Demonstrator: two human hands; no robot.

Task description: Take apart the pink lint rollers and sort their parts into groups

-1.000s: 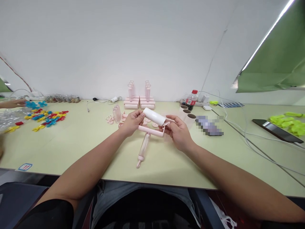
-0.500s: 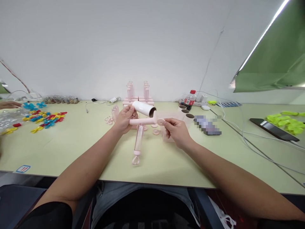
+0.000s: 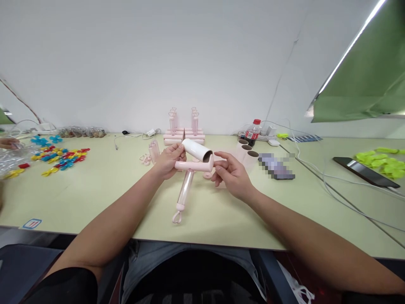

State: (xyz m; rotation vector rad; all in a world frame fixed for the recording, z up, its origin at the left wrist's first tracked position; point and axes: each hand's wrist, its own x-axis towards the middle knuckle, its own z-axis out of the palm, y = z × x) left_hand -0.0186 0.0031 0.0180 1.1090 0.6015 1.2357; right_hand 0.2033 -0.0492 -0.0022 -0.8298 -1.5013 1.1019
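My left hand [image 3: 171, 161] is closed around the left end of a pink lint-roller frame [image 3: 198, 166] and the white roll [image 3: 198, 149] above it. A clear tubular handle [image 3: 185, 188] slants down from the frame and ends in a pink heart-shaped loop [image 3: 176, 217]. At the frame's right end, my right hand [image 3: 232, 174] has its fingers bent, with the fingertips at the frame's end. Whether it holds the small disc is hidden. A pink round piece [image 3: 207, 175] lies on the table between the hands.
Finished-looking pink rollers [image 3: 184, 135] stand by the wall. On the right are white rolls [image 3: 252, 157], a cola bottle [image 3: 252, 134], a blurred phone [image 3: 276, 165], cables and a black tablet [image 3: 365, 172]. Colourful pieces [image 3: 63, 158] and another person's hand are at left.
The roller in my left hand has shifted slightly right and down. The disc my right hand pinched no longer shows, and its fingers have spread somewhat against the frame's end.
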